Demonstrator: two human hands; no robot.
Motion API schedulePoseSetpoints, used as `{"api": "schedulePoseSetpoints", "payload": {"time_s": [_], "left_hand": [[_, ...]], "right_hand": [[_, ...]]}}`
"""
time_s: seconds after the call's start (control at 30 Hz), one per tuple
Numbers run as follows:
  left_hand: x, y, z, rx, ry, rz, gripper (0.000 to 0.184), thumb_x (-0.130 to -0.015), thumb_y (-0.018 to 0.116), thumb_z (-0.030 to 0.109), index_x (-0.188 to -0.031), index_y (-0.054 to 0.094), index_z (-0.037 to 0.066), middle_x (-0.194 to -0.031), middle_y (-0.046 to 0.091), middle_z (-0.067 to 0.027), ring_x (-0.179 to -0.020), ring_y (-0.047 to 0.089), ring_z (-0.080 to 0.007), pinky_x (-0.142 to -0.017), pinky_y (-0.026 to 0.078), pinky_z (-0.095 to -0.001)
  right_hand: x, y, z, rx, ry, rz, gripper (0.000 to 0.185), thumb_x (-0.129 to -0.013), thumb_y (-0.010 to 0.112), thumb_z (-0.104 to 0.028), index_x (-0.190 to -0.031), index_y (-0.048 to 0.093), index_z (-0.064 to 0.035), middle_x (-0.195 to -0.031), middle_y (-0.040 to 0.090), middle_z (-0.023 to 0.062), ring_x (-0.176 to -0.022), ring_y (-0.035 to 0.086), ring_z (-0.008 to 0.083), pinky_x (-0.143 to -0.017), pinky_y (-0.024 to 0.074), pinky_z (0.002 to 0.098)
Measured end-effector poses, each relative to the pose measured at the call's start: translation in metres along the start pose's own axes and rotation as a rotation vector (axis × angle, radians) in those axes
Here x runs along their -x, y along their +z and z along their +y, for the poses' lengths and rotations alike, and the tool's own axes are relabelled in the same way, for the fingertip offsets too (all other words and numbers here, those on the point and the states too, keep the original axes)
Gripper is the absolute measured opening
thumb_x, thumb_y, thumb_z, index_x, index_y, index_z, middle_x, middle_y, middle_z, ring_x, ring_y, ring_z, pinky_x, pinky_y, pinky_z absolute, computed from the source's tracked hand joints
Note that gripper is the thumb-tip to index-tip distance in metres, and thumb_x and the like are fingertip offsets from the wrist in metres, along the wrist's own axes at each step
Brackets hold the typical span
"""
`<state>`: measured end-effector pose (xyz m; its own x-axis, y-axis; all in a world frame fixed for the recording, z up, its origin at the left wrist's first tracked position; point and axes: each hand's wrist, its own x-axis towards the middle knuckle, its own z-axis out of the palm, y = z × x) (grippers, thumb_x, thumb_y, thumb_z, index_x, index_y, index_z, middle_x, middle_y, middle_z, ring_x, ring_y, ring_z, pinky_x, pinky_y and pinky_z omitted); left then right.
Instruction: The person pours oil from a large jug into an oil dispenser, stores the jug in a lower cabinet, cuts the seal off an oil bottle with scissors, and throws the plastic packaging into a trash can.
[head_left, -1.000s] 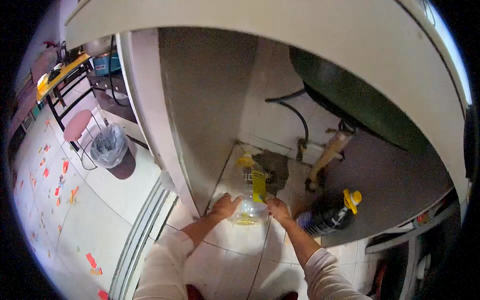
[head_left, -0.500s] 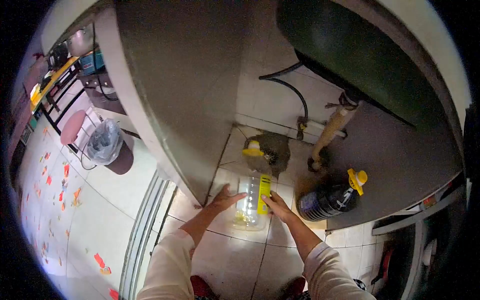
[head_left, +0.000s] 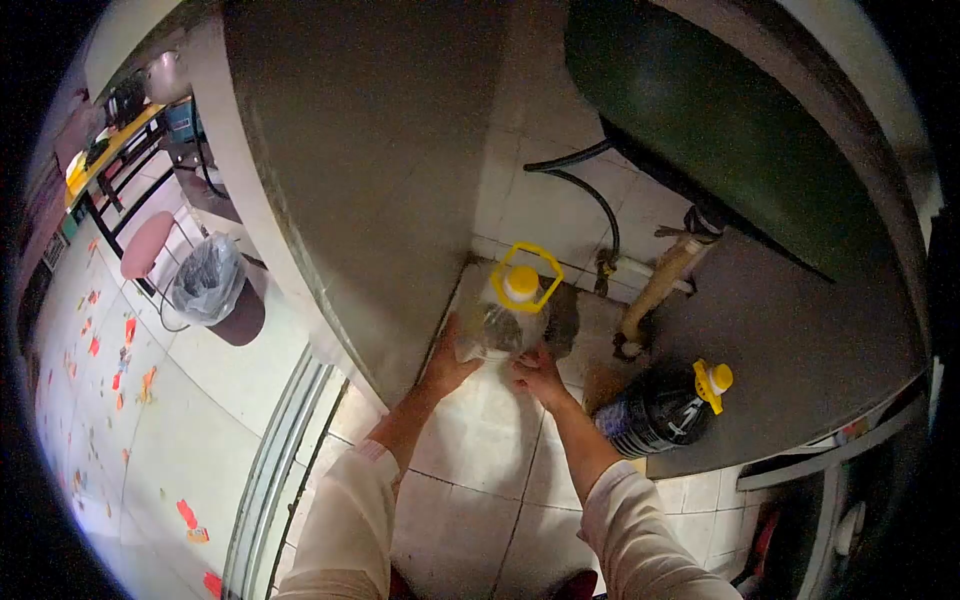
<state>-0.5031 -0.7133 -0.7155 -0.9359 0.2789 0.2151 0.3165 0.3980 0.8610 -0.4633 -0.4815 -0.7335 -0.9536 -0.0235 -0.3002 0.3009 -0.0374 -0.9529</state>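
A clear plastic oil jug (head_left: 503,328) with a yellow cap and yellow ring handle stands on the tiles in the corner recess, seen mostly from above. My left hand (head_left: 447,368) is at its left side, fingers stretched along it and thumb towards its near side. At the lower right of the jug, my right hand (head_left: 538,377) has its fingers bent against it. Both hands seem to grip the jug between them; the far fingertips are partly hidden. To the right stands a dark-filled jug (head_left: 655,412) with a yellow cap and handle, apart from my hands.
A grey panel (head_left: 350,170) borders the recess on the left. A black hose (head_left: 590,190) and a wrapped drain pipe (head_left: 660,285) come down behind. Left of the floor track (head_left: 275,480) are a lined waste bin (head_left: 225,295), a pink-seated stool (head_left: 148,245) and scattered red scraps.
The clear jug has moved away from me, deeper into the corner, and its yellow handle now shows more from above. Both my hands have moved forward with it.
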Motion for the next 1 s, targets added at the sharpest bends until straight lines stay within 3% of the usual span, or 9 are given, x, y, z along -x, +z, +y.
{"api": "schedulePoseSetpoints", "payload": {"time_s": [0.1,0.3,0.57,0.7,0.77,0.8,0.83,0.9,1.0], "left_hand": [[-0.007,0.001,-0.010,-0.022,-0.008,0.047,0.109,-0.070,0.080,0.022,-0.149,0.008,-0.001,-0.151,0.023,-0.0243,-0.141,0.023,-0.0341,-0.116,0.020,-0.0375],[-0.010,0.005,-0.022,0.076,-0.032,0.144,0.109,-0.069,0.080,0.020,-0.148,0.009,-0.004,-0.150,0.023,-0.0267,-0.140,0.023,-0.0360,-0.116,0.020,-0.0381],[0.004,0.004,-0.026,0.011,0.116,0.077,0.095,-0.071,0.075,0.017,-0.146,0.019,-0.003,-0.145,0.031,-0.0263,-0.138,0.027,-0.0368,-0.116,0.019,-0.0383],[0.024,-0.061,0.125,-0.179,-0.044,-0.146,0.082,-0.077,0.071,0.017,-0.143,0.026,-0.003,-0.142,0.038,-0.0247,-0.129,0.041,-0.0365,-0.111,0.030,-0.0398],[0.041,-0.080,0.173,0.136,-0.101,-0.264,0.066,-0.084,0.065,0.015,-0.139,0.033,-0.002,-0.133,0.047,-0.0222,-0.113,0.057,-0.0330,-0.098,0.046,-0.0388],[0.055,-0.087,0.185,0.071,0.059,-0.153,0.054,-0.086,0.064,0.012,-0.134,0.042,0.000,-0.124,0.055,-0.0185,-0.097,0.064,-0.0271,-0.083,0.053,-0.0345],[0.067,-0.100,0.199,0.054,0.044,-0.136,0.054,-0.086,0.064,0.012,-0.134,0.042,0.000,-0.124,0.055,-0.0185,-0.097,0.064,-0.0271,-0.083,0.053,-0.0345],[0.084,-0.129,0.231,-0.052,0.487,0.024,0.047,-0.084,0.066,0.008,-0.127,0.050,0.001,-0.116,0.059,-0.0162,-0.093,0.063,-0.0235,-0.082,0.052,-0.0323],[0.087,-0.192,0.267,-0.372,0.849,0.547,0.050,-0.075,0.072,0.006,-0.121,0.052,0.001,-0.107,0.060,-0.0138,-0.095,0.060,-0.0285,-0.088,0.048,-0.0385]], "right_hand": [[-0.016,0.010,0.002,0.165,-0.193,0.004,0.088,-0.081,0.075,-0.015,-0.148,0.019,-0.0221,-0.117,0.058,0.0048,-0.095,0.059,0.0192,-0.073,0.0508,0.0361],[-0.001,0.034,-0.029,-0.068,-0.106,-0.060,0.087,-0.082,0.071,-0.015,-0.149,0.016,-0.0203,-0.115,0.060,0.0059,-0.096,0.060,0.0194,-0.078,0.0521,0.0341],[0.068,0.021,-0.108,0.376,0.040,-0.206,0.055,-0.091,0.062,-0.021,-0.140,0.039,-0.0074,-0.122,0.056,0.0087,-0.108,0.057,0.0197,-0.084,0.0516,0.0337],[0.127,0.018,-0.193,0.422,-0.154,-0.331,0.055,-0.093,0.062,-0.026,-0.139,0.039,-0.0066,-0.119,0.059,0.0108,-0.107,0.059,0.0201,-0.086,0.0508,0.0345],[0.153,0.014,-0.227,0.298,-0.283,-0.379,0.054,-0.093,0.061,-0.027,-0.139,0.041,-0.0066,-0.118,0.061,0.0127,-0.107,0.060,0.0207,-0.087,0.0504,0.0356],[0.166,0.013,-0.240,0.253,-0.324,-0.384,0.052,-0.093,0.061,-0.027,-0.137,0.043,-0.0051,-0.117,0.062,0.0126,-0.106,0.061,0.0209,-0.087,0.0504,0.0357],[0.178,0.011,-0.252,0.206,-0.365,-0.393,0.051,-0.093,0.061,-0.026,-0.135,0.045,-0.0036,-0.115,0.063,0.0126,-0.105,0.061,0.0211,-0.087,0.0503,0.0358],[0.202,0.011,-0.269,0.170,-0.416,-0.400,0.048,-0.093,0.061,-0.025,-0.132,0.048,-0.0018,-0.112,0.065,0.0129,-0.102,0.063,0.0218,-0.087,0.0506,0.0357],[0.222,0.010,-0.285,0.105,-0.450,-0.417,0.043,-0.093,0.059,-0.021,-0.129,0.051,-0.0001,-0.106,0.067,0.0124,-0.098,0.064,0.0214,-0.087,0.0513,0.0355]]}}
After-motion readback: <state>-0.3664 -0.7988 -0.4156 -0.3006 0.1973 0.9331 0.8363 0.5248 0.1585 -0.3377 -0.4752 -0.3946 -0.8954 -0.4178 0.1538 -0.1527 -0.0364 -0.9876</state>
